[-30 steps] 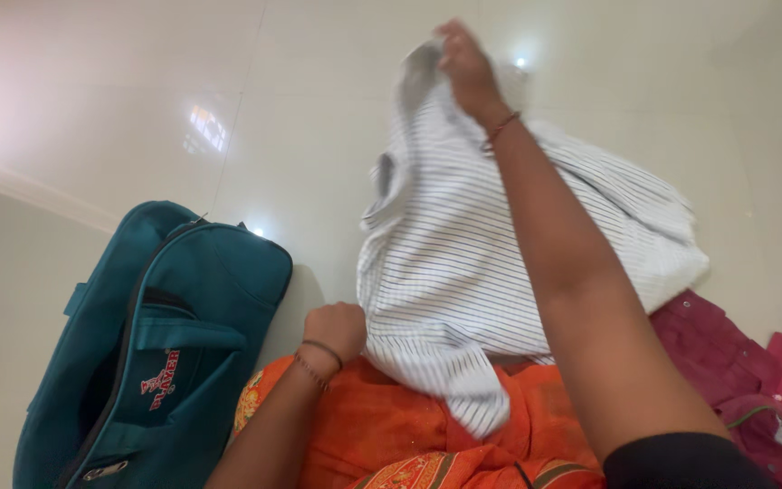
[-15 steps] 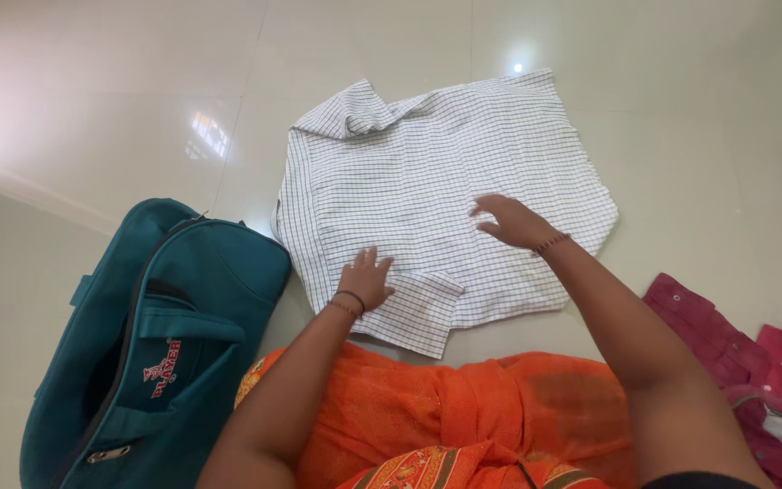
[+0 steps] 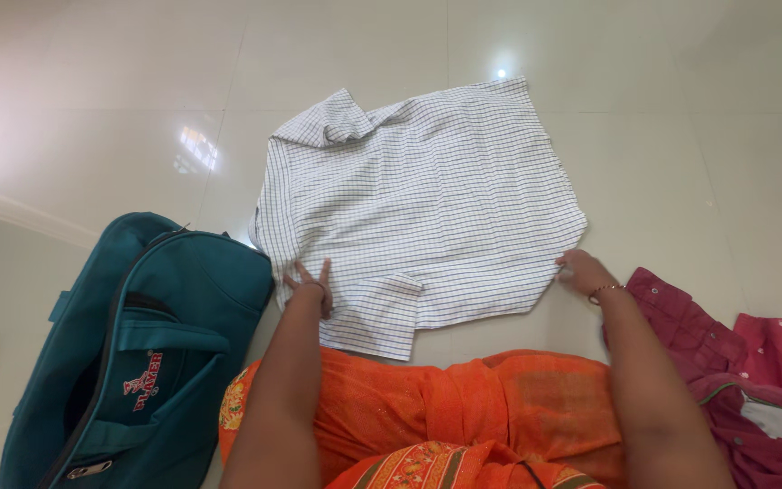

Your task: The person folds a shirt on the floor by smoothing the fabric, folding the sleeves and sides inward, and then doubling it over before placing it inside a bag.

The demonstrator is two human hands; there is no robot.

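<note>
A white checked shirt point(image 3: 427, 199) lies spread flat on the pale tiled floor, collar toward the far left. My left hand point(image 3: 309, 281) rests with fingers apart on the shirt's near left edge, beside a short sleeve. My right hand point(image 3: 581, 269) touches the shirt's near right corner; whether it pinches the cloth I cannot tell. Both wrists wear thin bracelets. My lap, in orange cloth point(image 3: 436, 421), is just below the shirt.
A teal duffel bag point(image 3: 128, 353) with an open zip pocket lies at the left, close to my left arm. Dark pink and red garments point(image 3: 735, 380) are heaped at the right. Glossy floor tiles point(image 3: 681, 118) stretch beyond the shirt.
The shirt was held up in the air a second ago; now it lies flat on the floor. Both hands have slid outward to its near left and right edges.
</note>
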